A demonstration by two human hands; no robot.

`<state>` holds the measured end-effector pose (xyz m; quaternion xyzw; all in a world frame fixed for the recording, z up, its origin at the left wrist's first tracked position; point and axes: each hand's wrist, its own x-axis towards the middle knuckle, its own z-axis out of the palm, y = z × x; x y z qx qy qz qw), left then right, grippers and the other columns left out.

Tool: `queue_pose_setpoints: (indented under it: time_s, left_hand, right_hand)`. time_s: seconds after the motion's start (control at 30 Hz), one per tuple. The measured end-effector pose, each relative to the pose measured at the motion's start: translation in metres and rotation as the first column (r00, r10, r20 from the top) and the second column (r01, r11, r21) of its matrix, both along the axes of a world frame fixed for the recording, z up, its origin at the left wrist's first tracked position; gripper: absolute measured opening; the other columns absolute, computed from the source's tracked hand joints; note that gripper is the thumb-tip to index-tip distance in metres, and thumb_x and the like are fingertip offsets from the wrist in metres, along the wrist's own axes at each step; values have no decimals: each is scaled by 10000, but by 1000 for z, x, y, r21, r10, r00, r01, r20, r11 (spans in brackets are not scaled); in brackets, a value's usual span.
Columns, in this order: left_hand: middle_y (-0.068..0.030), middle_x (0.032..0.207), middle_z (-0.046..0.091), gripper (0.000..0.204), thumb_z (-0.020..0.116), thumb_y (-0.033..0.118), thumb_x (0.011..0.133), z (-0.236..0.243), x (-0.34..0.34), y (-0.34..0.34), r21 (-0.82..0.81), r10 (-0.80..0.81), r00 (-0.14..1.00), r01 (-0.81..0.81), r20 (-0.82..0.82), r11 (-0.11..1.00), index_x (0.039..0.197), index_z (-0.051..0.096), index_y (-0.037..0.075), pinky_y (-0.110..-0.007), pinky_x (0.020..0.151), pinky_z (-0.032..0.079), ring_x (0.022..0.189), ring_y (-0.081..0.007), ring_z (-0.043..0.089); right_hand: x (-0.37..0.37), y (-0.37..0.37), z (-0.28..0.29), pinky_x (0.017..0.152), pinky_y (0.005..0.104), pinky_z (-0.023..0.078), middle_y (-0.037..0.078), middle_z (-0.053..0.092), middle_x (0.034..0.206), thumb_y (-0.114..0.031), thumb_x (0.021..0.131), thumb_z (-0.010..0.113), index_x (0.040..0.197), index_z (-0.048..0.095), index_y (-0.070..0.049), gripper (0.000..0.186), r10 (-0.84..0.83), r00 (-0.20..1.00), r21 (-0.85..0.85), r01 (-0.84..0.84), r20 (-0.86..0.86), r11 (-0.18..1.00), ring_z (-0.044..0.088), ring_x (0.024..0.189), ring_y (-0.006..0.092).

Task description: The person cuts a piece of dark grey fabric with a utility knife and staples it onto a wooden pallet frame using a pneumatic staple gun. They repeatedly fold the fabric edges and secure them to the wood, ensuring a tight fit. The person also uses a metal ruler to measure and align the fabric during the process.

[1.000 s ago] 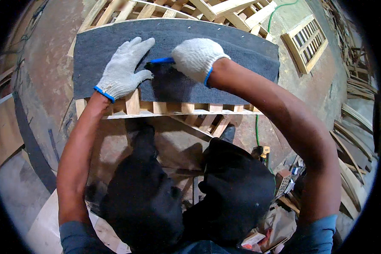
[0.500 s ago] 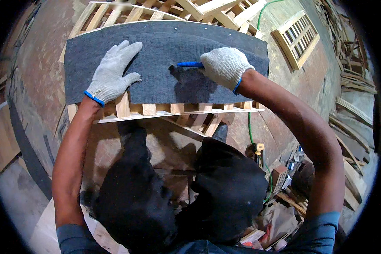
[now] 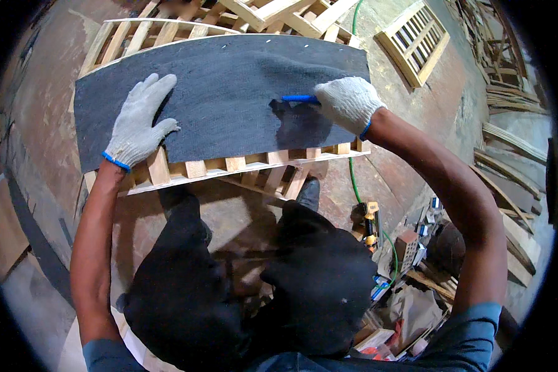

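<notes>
A dark grey fabric sheet lies over a slatted wooden frame in front of me. My left hand, in a white knit glove, rests flat on the sheet's left part, with fingers spread and thumb apart. My gloved right hand is closed around a slim blue tool over the right part of the sheet. The tool points left; its exact kind and whether its tip touches the fabric are unclear. A shadow falls below it.
More slatted wooden frames lie beyond the sheet, and another lies on the floor at far right. A yellow-and-black power tool and green hose are near my right leg. Clutter and a brick lie lower right; curved wood strips line the right.
My right hand with the blue tool has moved right across the sheet. My left hand stays at the same place on it. The whole view has shifted slightly.
</notes>
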<state>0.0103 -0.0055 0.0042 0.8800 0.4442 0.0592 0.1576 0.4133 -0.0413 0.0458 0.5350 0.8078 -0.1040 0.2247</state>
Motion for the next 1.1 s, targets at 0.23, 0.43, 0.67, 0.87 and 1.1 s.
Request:
queue_pose_setpoints:
  time_s: [0.23,0.43,0.67,0.87,1.1]
  left_hand:
    - [-121,1597,440,843,786,129,785,1,0,0,-21,7,1000,-7,-10,1000,1551,436,136,-456,1268,236,1514,-347,337]
    - [-135,1562,483,792,788,164,799,2,6,-4,-4,18,1000,-18,25,1000,1525,474,127,-471,1259,242,1492,-367,368]
    - [-131,1563,482,810,785,165,797,3,2,-2,5,-5,1000,5,8,1000,1538,459,124,-473,1262,236,1503,-359,353]
    - [-147,1548,494,794,785,166,792,3,3,-2,17,-20,1000,20,21,1000,1522,476,111,-472,1255,250,1493,-362,369]
    - [-190,1413,593,695,756,263,841,45,49,20,-19,31,995,-33,-95,999,1473,528,90,-458,1158,375,1335,-392,519]
  right_hand:
    - [57,-19,-3,686,506,591,181,727,840,-218,927,614,929,716,-83,170,-65,996,17,64,66,998,738,817,390]
    - [83,-30,-11,676,517,586,178,717,820,-201,933,590,928,694,-102,143,-92,995,40,91,44,995,730,799,405]
    - [142,-47,-19,618,521,564,170,713,787,-324,970,594,934,707,-113,242,-189,979,60,185,72,981,724,744,398]
    - [241,-131,2,620,509,566,179,718,789,-381,957,633,895,716,-92,307,-445,860,167,414,251,895,719,724,405]
    - [223,-242,-52,741,511,569,202,732,914,-446,873,717,880,688,-69,379,-669,740,260,634,72,729,722,838,384]
